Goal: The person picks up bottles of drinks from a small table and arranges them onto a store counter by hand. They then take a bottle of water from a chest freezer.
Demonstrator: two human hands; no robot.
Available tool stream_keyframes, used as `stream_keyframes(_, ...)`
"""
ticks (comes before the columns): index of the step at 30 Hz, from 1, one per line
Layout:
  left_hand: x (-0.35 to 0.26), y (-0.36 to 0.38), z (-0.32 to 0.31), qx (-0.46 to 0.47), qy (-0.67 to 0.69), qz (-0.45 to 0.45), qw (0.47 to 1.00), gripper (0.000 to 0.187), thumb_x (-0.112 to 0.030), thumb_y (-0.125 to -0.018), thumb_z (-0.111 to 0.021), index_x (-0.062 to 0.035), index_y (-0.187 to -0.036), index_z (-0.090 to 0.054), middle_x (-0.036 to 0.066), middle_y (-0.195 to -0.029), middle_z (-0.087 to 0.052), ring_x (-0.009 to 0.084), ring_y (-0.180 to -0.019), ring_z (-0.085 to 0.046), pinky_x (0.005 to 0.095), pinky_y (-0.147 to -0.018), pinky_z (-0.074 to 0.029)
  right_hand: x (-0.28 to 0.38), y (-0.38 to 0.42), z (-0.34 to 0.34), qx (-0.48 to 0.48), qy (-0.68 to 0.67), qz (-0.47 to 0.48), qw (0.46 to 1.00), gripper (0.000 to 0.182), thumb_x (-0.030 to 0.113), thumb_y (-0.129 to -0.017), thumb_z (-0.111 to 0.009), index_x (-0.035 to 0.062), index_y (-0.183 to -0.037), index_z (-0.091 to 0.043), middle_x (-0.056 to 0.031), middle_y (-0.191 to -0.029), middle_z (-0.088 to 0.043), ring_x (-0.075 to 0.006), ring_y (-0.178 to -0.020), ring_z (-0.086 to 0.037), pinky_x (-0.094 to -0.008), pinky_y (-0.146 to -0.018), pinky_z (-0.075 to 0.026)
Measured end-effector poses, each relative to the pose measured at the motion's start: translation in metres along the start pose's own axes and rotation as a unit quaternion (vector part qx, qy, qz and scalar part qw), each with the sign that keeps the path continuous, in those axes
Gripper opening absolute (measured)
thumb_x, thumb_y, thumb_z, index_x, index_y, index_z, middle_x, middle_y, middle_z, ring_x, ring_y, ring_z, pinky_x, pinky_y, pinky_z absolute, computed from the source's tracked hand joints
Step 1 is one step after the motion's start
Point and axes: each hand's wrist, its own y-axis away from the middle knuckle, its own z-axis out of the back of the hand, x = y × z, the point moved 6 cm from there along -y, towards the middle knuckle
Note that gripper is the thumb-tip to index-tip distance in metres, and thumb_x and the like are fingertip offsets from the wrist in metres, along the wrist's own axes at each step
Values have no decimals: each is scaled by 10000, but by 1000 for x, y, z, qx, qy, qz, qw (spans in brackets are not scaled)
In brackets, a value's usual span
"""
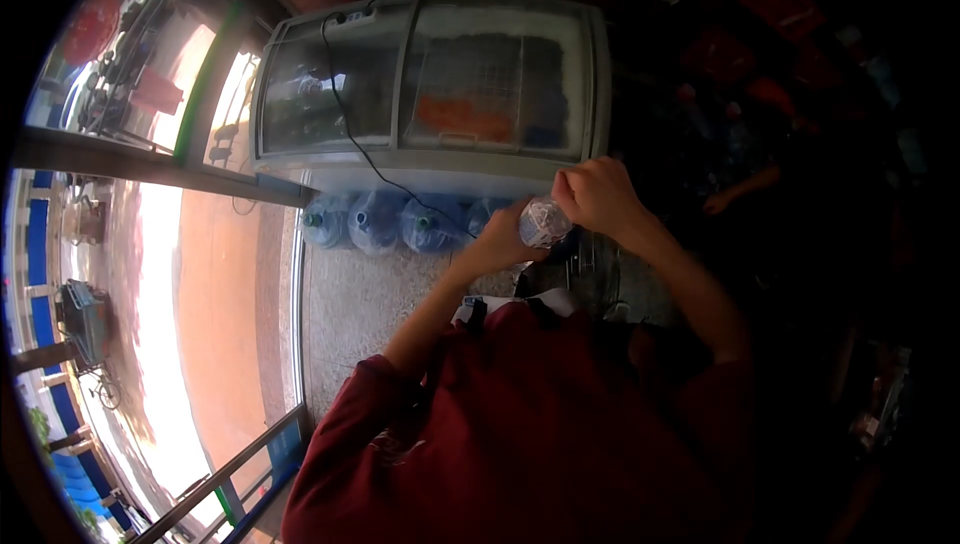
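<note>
My left hand (pixel 497 244) is wrapped around a clear plastic bottle (pixel 545 222), seen from above with light glinting on its ridged surface. Right beside the bottle, my right hand (pixel 600 194) is closed, its thumb and fingers drawn together at the bottle's edge. I cannot tell what, if anything, is inside those fingers. Both hands are in front of my chest, near the front side of a chest freezer (pixel 480 166) with sliding glass lids.
Several large blue water jugs (pixel 375 224) stand on the grey floor (pixel 345 314) along the freezer. A black cord (pixel 345 114) trails over the lid. Glass doors (pixel 298 324) open onto a bright street at left. Another person's arm (pixel 745 189) shows in the dark at right.
</note>
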Motion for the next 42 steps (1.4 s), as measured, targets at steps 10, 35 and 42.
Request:
stream_keyframes(10, 41, -130, 11, -293, -95, -28, 951, 743, -184, -691, -826, -58, -1338, -484, 228, -1232, -620, 446, -1146, -592, 490, -935, -494, -130, -102, -25, -35, -27, -100, 994, 304, 336, -965, -617, 46, -895, -675, -134, -652, -659, -304, -590, -654, -425, -566, -480)
stream_keyframes(35, 356, 431, -79, -377, 181, 622, 661, 370, -281, -810, -693, -32, -1084, -692, 68, -898, -630, 203, -770, -573, 386, -582, -464, -352, -264, -14, -207, 79, -172, 960, 684, 523, -820, -761, -13, -1219, -614, -198, -981, -723, -364, -973, -698, -477, -822, -547)
stream_keyframes(42, 384, 337, 12, -265, 223, 545, 764, 327, -296, -864, -637, -110, -1132, -661, 37, -979, -658, 199, -861, -604, 399, -743, -470, -284, -49, -171, -258, -146, -322, 899, 550, 269, -918, -740, -19, -1323, -503, -62, -741, -590, -217, -700, -613, -366, -656, -487)
